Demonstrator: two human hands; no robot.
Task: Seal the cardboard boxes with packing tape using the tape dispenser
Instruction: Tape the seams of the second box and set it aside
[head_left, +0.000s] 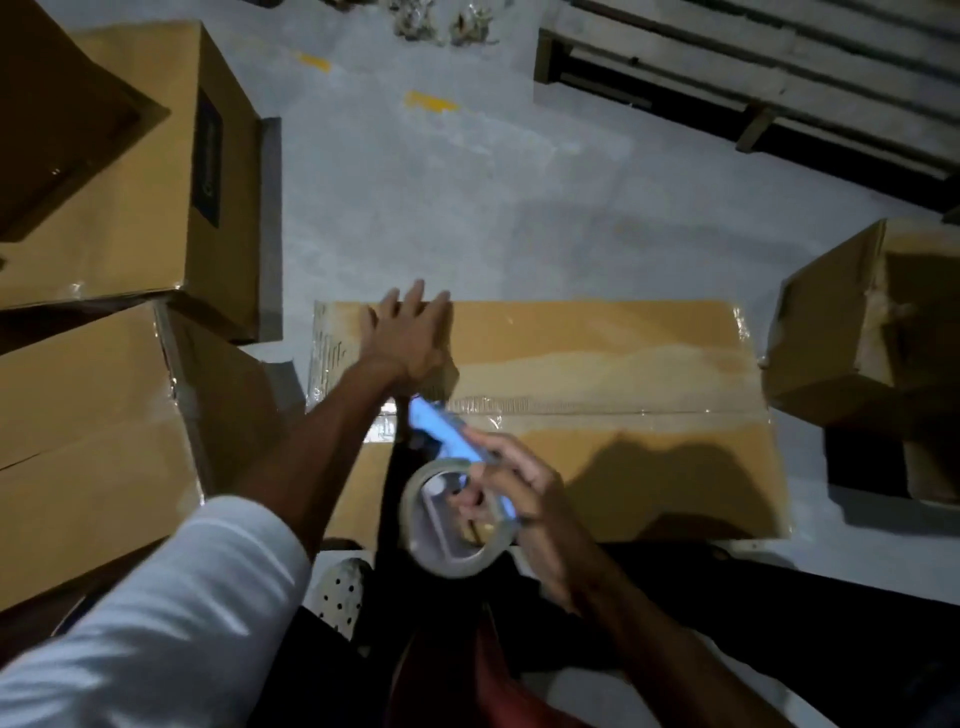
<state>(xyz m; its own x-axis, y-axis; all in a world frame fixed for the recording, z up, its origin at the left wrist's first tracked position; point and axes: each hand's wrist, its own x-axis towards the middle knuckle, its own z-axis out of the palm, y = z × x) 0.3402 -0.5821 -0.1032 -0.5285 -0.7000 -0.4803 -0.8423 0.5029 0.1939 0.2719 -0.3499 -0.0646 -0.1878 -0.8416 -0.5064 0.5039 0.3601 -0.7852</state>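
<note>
Step in hand, by the look of it: laying tape along the centre seam of the flat brown cardboard box (597, 374) lying on the grey concrete floor (467, 208). Left hand (410, 332) pressed flat on the box top near its left end, fingers (415, 299) spread wide, holding nothing. Right hand (514, 493) closed around the handle of the blue tape dispenser (447, 436), with the clear packing tape roll (457, 519) hanging over the box's near edge. Nose of the dispenser at the seam, just beside the left wrist. Best kept low and angled, drawn steadily rightward along the seam. Worth keeping the flaps pinned. Other brown cardboard boxes (104, 405) stacked at left.
</note>
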